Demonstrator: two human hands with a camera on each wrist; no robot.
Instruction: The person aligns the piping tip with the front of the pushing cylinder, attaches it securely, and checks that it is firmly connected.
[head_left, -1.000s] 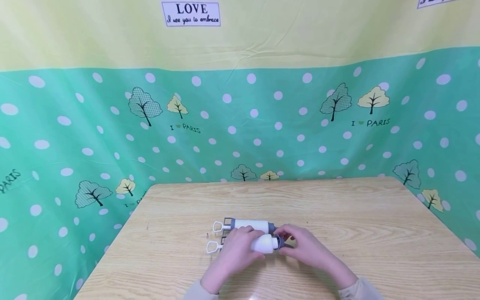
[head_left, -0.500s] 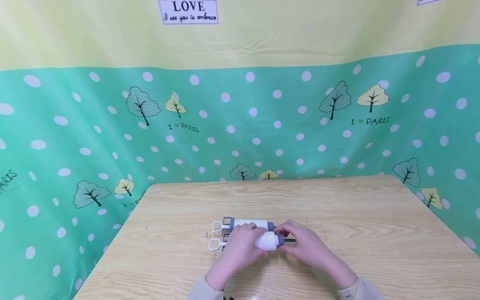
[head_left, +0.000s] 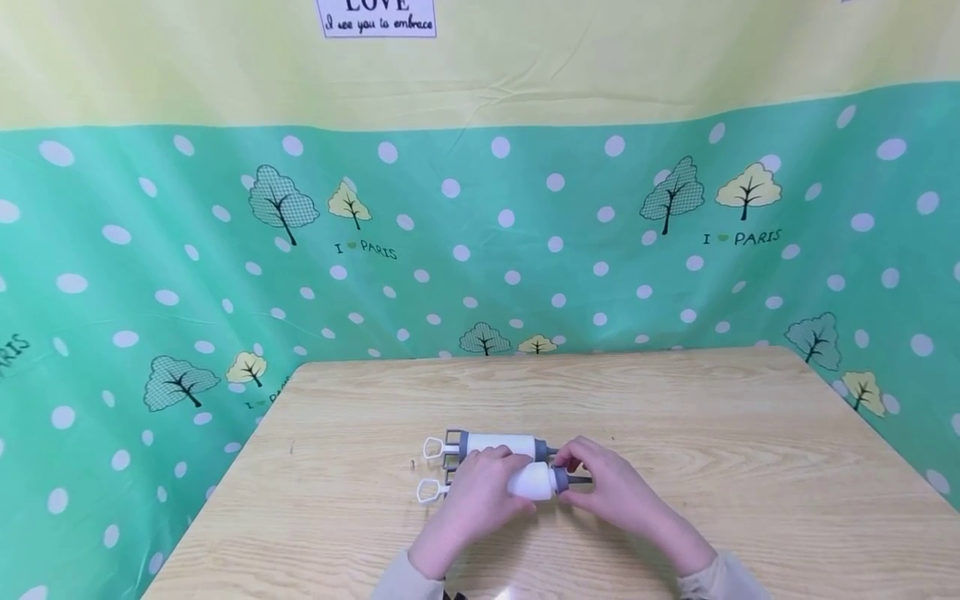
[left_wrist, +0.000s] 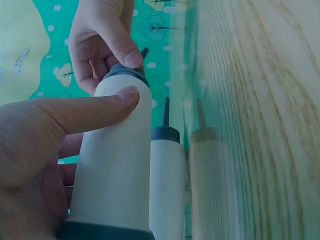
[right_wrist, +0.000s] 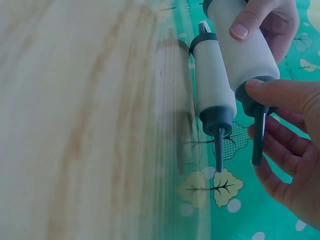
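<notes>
my left hand (head_left: 472, 500) wraps the near white syringe (head_left: 531, 482). my right hand (head_left: 611, 492) pinches its grey nozzle cap (right_wrist: 252, 100). a second syringe (head_left: 498, 445) lies just beside.

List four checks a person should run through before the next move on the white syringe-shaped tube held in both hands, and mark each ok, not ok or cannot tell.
1. Left hand grips the body of the held tube: ok.
2. Right hand pinches the grey nozzle cap with the fingertips: ok.
3. Second tube lies apart on the table, clear of the hands: not ok, it lies right beside the held tube.
4. Nozzle cap fully seated on the held tube: cannot tell.
</notes>
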